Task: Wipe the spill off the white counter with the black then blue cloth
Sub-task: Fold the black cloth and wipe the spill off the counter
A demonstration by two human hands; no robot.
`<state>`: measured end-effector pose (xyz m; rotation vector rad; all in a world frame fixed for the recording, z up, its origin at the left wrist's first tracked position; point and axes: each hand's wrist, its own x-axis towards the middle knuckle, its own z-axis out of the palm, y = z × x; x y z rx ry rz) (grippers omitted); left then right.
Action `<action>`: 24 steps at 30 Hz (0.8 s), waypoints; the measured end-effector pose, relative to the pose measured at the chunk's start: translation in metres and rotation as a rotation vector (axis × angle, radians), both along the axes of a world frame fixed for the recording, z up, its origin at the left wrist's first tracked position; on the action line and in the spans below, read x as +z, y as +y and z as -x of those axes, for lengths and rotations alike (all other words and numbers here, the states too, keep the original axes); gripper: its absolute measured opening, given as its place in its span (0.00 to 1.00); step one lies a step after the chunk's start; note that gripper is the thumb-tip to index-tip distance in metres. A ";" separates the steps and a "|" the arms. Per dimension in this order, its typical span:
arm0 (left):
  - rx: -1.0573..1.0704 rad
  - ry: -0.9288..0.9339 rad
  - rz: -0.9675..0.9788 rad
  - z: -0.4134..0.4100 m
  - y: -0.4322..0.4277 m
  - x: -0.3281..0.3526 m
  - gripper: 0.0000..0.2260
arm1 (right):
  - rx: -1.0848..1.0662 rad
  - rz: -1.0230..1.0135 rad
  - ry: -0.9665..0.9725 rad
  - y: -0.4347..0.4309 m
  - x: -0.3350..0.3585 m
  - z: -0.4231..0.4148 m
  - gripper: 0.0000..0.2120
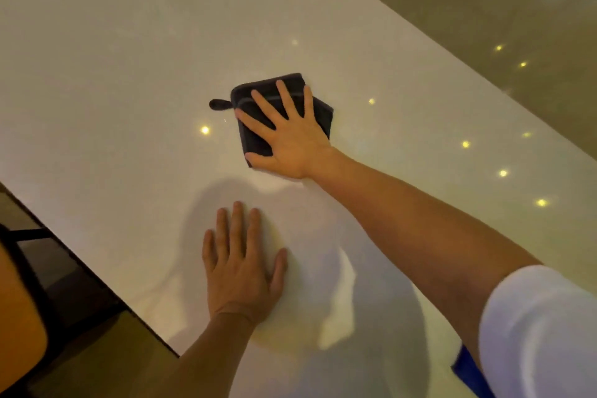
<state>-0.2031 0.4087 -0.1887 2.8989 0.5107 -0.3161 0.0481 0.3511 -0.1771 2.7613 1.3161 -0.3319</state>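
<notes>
White bench (129,58) fills the view, dotted with lamp reflections. On it lies the folded black cloth (255,142), the right hand (287,136) pressed flat on it, fingers spread. Nearer than the cloth, the left hand (240,265) rests flat on bare bench. A blue cloth (468,368) edge peeks out under the right sleeve (542,333).

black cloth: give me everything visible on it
The black cloth is dark grey to black, looks like soft terry, folded into a rough square of several layers with stitched edges. A small hanging loop sticks out at its left corner. It lies flat on the white counter, turned diamond-wise. The right hand presses on it, fingers spread.
</notes>
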 end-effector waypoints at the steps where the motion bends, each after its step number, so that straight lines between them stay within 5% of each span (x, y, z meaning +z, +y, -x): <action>1: 0.005 -0.001 -0.001 0.000 0.000 0.001 0.36 | -0.022 -0.013 0.005 -0.005 0.001 0.006 0.39; 12: -0.003 0.013 0.046 0.001 0.001 0.004 0.36 | -0.129 -0.001 0.113 -0.208 -0.002 0.210 0.36; 24: 0.019 -0.028 -0.030 0.000 0.000 0.002 0.34 | -0.574 -0.069 0.064 -0.069 -0.006 0.010 0.37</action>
